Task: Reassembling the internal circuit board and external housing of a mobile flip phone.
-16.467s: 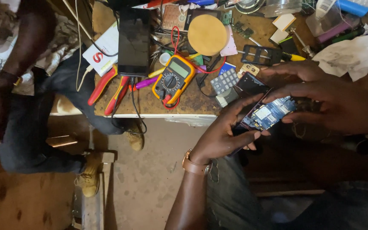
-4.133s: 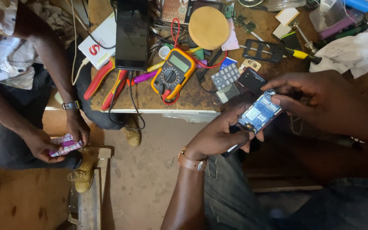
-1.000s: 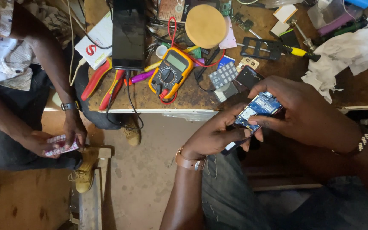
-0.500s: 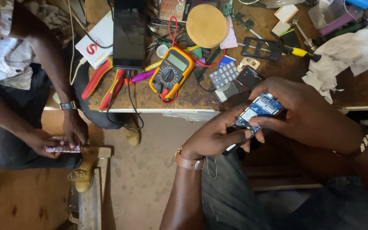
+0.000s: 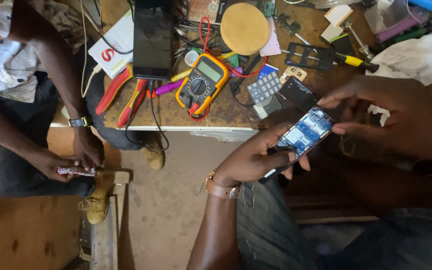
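Opened phone (image 5: 306,132), back cover off, blue circuit board showing. Held in the air just off the near edge of the surface (image 5: 226,112), tilted, upper end toward the right.

Left hand (image 5: 256,160) cradles it from below, grip closed round the lower end, thumb along the near side. Strap on that wrist.

Right hand (image 5: 401,117) at the phone's upper right corner; fingertips (image 5: 338,131) touch or nearly touch the edge. Whether that grip is pinching or spread, cannot tell.

On the surface near the front edge: yellow multimeter (image 5: 203,85) with red lead, red-handled pliers (image 5: 123,92) toward the left edge, dark tablet (image 5: 152,37) behind them, round wooden disc (image 5: 244,27) at the back. White cloth (image 5: 416,57) toward the right edge.

Another person seated left of the surface; their hands (image 5: 83,155) hold a small pink item (image 5: 76,171) over the knee.
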